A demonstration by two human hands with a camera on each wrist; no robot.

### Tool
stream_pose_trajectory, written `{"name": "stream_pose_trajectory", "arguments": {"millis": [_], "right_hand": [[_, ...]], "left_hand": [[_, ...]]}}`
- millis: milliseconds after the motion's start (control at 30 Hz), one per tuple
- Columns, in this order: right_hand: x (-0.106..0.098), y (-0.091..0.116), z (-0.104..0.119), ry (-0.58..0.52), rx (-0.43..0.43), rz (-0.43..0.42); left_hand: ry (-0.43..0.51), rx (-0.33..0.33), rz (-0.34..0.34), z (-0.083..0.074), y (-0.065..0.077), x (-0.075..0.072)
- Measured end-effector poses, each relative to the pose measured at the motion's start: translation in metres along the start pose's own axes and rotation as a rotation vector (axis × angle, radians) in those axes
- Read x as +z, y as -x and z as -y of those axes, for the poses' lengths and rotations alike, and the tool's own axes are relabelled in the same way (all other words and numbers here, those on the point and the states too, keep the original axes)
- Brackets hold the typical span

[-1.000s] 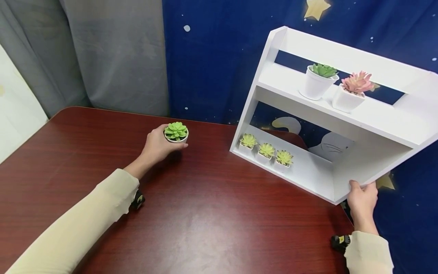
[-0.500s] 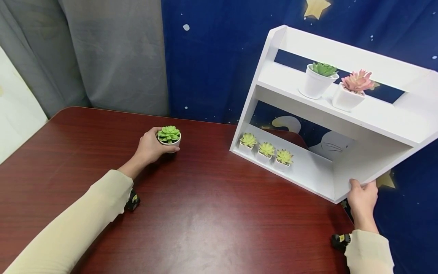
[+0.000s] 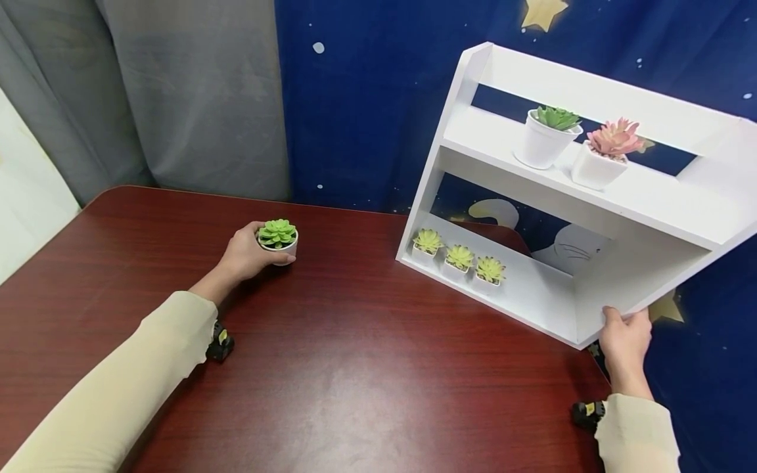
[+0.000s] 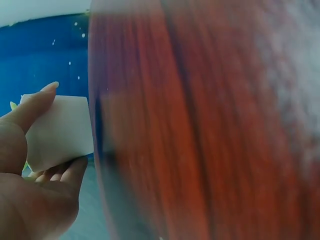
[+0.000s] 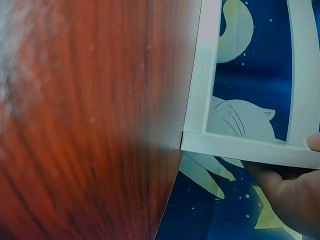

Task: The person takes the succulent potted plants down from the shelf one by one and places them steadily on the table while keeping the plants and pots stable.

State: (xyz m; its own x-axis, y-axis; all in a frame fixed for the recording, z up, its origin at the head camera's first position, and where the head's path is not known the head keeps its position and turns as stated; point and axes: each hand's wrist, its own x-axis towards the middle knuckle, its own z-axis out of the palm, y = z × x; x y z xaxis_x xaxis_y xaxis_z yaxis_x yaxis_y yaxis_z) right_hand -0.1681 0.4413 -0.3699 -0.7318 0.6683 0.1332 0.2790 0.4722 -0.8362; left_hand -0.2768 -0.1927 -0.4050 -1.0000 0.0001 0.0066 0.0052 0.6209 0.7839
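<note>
Shifted left along the back of the worktop (image 3: 355, 368) since a second ago: potted green succulent (image 3: 278, 235), grasped in the left hand (image 3: 244, 255), apt to tip if loosely held. Gripped in the right hand (image 3: 627, 348): white shelf (image 3: 538, 299), liable to spill its load if jolted. Up top, round green-planted pot (image 3: 543, 141), square pink-planted pot (image 3: 602, 164); below, three small potted succulents (image 3: 458, 258).

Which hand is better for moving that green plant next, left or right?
Probably the left hand: it holds the green plant by its white pot. The right hand is farther from it and grips the white shelf by its side.
</note>
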Motion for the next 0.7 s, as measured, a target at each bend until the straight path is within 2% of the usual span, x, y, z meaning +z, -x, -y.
{"name": "stream_pose_trajectory", "arguments": {"millis": [200, 367, 700], "right_hand": [[0.0000, 0.0001, -0.0001, 0.003, 0.008, 0.007], [-0.0015, 0.0006, 0.0000, 0.009, 0.023, 0.010], [0.0012, -0.0036, -0.0030, 0.028, -0.011, -0.016]], "left_hand": [[-0.009, -0.021, 0.044, 0.0059, 0.0007, -0.0044], [-0.016, -0.018, 0.083, 0.0020, 0.0026, -0.0060], [-0.065, -0.012, 0.061, 0.0045, 0.0003, -0.0055]]}}
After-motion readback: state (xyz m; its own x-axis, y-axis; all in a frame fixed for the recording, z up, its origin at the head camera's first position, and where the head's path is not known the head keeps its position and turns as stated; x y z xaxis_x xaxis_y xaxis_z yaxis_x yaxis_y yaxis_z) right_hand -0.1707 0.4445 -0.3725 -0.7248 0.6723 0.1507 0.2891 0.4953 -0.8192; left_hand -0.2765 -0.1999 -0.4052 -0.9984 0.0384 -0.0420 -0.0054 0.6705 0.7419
